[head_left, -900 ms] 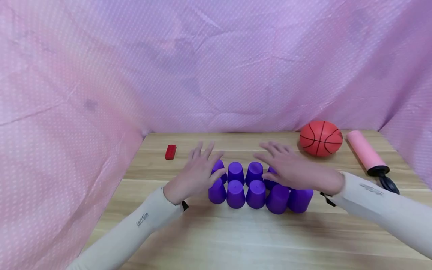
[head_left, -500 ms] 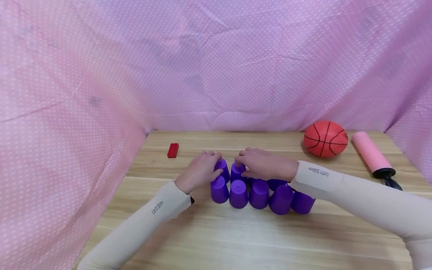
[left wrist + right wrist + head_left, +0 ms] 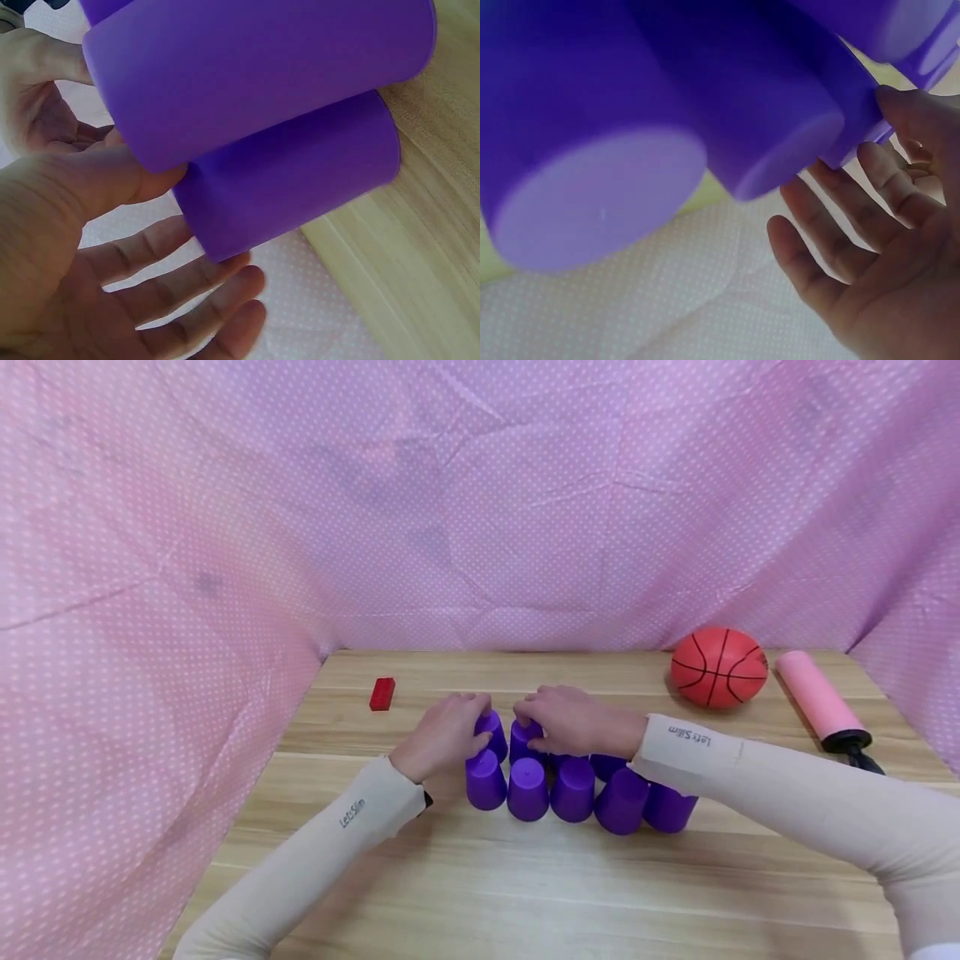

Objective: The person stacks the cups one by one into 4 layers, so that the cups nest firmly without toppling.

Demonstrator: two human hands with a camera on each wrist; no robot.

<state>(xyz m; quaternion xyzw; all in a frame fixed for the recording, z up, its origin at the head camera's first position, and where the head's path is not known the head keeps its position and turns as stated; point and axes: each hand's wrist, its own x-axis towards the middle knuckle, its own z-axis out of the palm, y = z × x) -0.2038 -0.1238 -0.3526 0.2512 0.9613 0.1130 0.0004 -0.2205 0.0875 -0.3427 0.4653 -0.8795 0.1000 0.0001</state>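
Observation:
Several purple cups stand upside down in two rows on the wooden table. My left hand (image 3: 442,735) grips the leftmost cup of the back row (image 3: 492,732); in the left wrist view its thumb lies before that cup (image 3: 300,176) and the fingers reach behind. Beside it, my right hand (image 3: 573,722) pinches the second back-row cup (image 3: 520,750) between thumb and fingers. Other back-row cups are partly hidden under the right hand and forearm. In front stand the leftmost front cup (image 3: 486,783) and its neighbour (image 3: 528,793), which neither hand holds.
A red toy brick (image 3: 382,693) lies at the back left. Towards the back right sits a red basketball (image 3: 718,667), with a pink hand pump (image 3: 817,700) to its right. Pink dotted cloth (image 3: 480,527) hangs behind the wooden table (image 3: 525,893) and at its sides.
Both hands have come down from above the cups. The right hand has moved left along the back row. The fingers, spread before, now hold two neighbouring back-row cups.

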